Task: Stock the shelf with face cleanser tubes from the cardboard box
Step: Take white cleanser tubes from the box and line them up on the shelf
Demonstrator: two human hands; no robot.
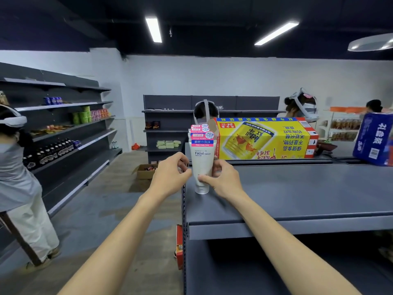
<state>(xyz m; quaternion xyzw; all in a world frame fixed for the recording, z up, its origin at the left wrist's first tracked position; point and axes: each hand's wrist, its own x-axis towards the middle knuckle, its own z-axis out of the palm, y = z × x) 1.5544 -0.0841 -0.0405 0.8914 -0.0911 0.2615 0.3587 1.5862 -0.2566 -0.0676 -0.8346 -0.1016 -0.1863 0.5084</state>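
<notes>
Shelf (297, 188), grey, fills the right half of the frame; its top deck bears a yellow carton (265, 139) at the rear. Tube (202, 165) stands at centre near the deck's left front corner, long axis vertical, cap down touching the deck, crimped end up. Left hand (170, 175) and right hand (223, 179) flank it, both equally near, fingers curled, pinching its lower body.

Both forearms bare to frame edge, no sleeves; left hand (170, 175), right hand (223, 179) ungloved, no rings.
</notes>
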